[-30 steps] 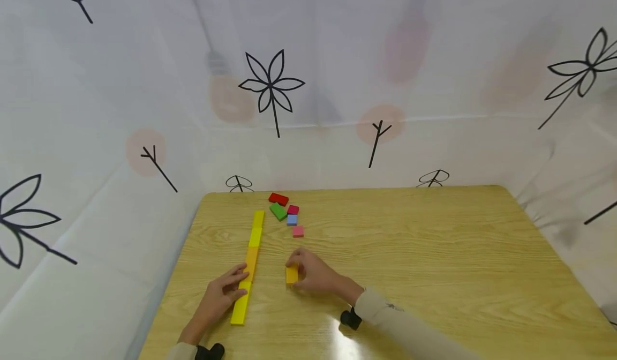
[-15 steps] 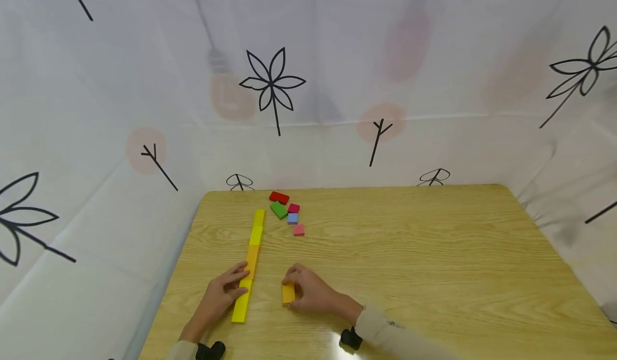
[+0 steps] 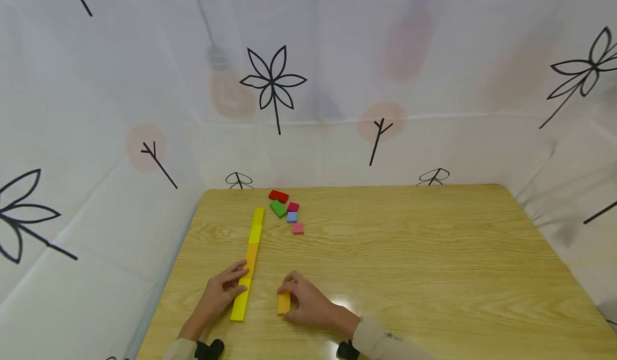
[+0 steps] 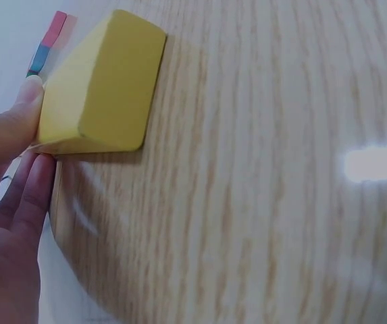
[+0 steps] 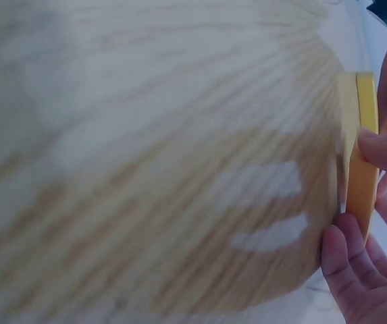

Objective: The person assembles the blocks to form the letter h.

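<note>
Pinches an orange block [image 3: 284, 305] in the right hand [image 3: 310, 301], fingertips curled to its far end and thumb toward its near end, at the hand's left side. Hard to tell whether touching the surface [image 3: 409, 258] beneath. Apart from that hand, to its left, a straight row [image 3: 251, 266] running away lengthwise between both hands. Rests the left hand [image 3: 216, 294] against the row's left side, thumb and fingers apart: fingertips on the orange piece [image 3: 253, 255] at mid-row, thumb on the near yellow block [image 3: 240, 304], which stretches toward the person past the thumb. Ahead of the left fingertips, end to end with the orange piece, two more yellow pieces [image 3: 255, 234].

Farther out, ahead of the right hand and well apart from it, a loose cluster just right of the row's far end: nearest, a pink block [image 3: 298, 229]; then a blue block [image 3: 292, 217], a magenta block [image 3: 293, 207], a green block [image 3: 278, 208] and, farthest, a red block [image 3: 279, 196]. Beyond all, past the surface's far edge, a pale cloth [image 3: 332, 151] with black flowers.
</note>
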A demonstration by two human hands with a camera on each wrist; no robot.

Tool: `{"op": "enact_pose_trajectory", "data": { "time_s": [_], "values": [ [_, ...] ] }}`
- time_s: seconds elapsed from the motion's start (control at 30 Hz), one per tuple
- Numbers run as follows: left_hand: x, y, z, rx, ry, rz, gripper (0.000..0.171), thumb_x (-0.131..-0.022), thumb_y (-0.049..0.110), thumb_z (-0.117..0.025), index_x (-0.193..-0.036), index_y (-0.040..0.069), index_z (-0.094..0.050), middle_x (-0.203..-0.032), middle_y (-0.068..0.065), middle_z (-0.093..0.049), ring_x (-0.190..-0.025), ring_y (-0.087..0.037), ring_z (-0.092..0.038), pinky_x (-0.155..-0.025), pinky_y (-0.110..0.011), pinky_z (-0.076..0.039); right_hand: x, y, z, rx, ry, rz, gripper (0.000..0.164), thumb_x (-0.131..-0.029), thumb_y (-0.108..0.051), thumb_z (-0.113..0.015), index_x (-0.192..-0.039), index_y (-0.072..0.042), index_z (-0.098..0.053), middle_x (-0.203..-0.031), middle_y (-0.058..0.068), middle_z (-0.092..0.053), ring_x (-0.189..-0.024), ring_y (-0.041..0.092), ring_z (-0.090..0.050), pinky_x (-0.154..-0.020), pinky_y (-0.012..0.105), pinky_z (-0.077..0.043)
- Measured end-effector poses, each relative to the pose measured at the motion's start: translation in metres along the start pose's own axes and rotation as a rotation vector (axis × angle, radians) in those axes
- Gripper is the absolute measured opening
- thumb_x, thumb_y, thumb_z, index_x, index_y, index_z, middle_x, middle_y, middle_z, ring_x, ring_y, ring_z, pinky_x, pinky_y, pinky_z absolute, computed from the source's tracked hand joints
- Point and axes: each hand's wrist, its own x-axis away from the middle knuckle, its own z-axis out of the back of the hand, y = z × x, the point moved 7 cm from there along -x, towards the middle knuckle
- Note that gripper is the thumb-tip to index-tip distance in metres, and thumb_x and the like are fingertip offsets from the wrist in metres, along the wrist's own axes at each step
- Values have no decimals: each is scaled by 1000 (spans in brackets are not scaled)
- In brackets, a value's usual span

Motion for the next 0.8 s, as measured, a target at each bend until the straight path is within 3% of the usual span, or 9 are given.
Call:
{"op": "enact_pose_trajectory", "data": {
  "time_s": [0.2, 0.43, 0.5, 0.67, 0.8],
  "values": [
    [-1, -5, 0, 1, -15, -34, 41, -84, 4, -69, -124, 1, -62, -141, -10, -47, -126, -29, -46, -87, -22, -49, 2, -4, -4, -9, -1, 5, 42, -73, -16, -80, -111, -10, -64, -113, -4, -45, -87, 2, -48, -74, 13, -44],
    [5, 32, 2, -14, -28, 2, 39, -84, -5, -66, -123, -8, -59, -140, -19, -46, -123, -34, -48, -86, -30, -51, 3, -9, -5, 7, 5, 21, 44, -73, -19, -82, -112, -9, -64, -112, -4, -44, -86, 3, -48, -72, 12, -43],
    [5, 34, 3, -24, -27, -9, 40, -84, -5, -66, -123, -8, -59, -139, -19, -46, -121, -35, -49, -84, -29, -51, 3, -10, -5, 22, 22, 36, 44, -73, -20, -82, -112, -10, -64, -113, -3, -44, -85, 3, -48, -72, 12, -42],
    [3, 28, 4, -34, -6, -28, 40, -83, -6, -67, -122, -8, -59, -138, -19, -47, -118, -35, -51, -82, -26, -51, 4, -9, -6, 36, 40, 37, 44, -74, -21, -82, -112, -11, -63, -116, -2, -45, -88, 2, -48, -74, 13, -43],
    [1, 11, 1, -37, 9, -14, 40, -83, -4, -68, -122, -4, -61, -139, -15, -48, -116, -31, -53, -82, -23, -50, 7, -8, -9, 21, 19, 14, 44, -74, -20, -82, -113, -12, -62, -117, -3, -43, -89, 1, -48, -75, 13, -43]
  ]
}}
